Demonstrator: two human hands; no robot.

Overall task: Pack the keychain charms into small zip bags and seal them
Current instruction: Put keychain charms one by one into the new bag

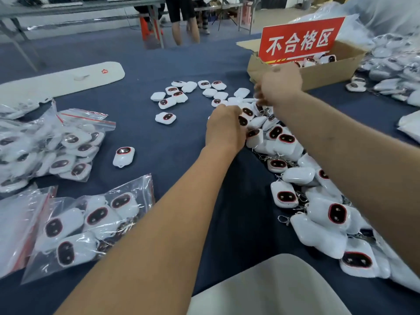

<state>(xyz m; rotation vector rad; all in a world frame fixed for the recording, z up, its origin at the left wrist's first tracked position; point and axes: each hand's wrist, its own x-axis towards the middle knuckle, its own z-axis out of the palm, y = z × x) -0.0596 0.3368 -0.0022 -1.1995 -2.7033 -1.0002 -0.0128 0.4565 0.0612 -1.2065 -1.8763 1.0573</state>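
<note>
Loose charms (284,142) lie heaped on the desk (177,137) along its right side, clasps tangled among them; the left hand (225,130) is curled at the heap's far end, apparently grasping a charm, while the right hand (278,85), blurred and raised just beyond it, cannot be judged as clenched or released. Risk: interlocked clasps could drag neighbouring charms out with the one lifted, or scatter them toward the reject box (304,71) close behind, mixing good stock with rejects. Filled bags (91,223) at left lie well apart, so each carry across could drop a charm
</note>
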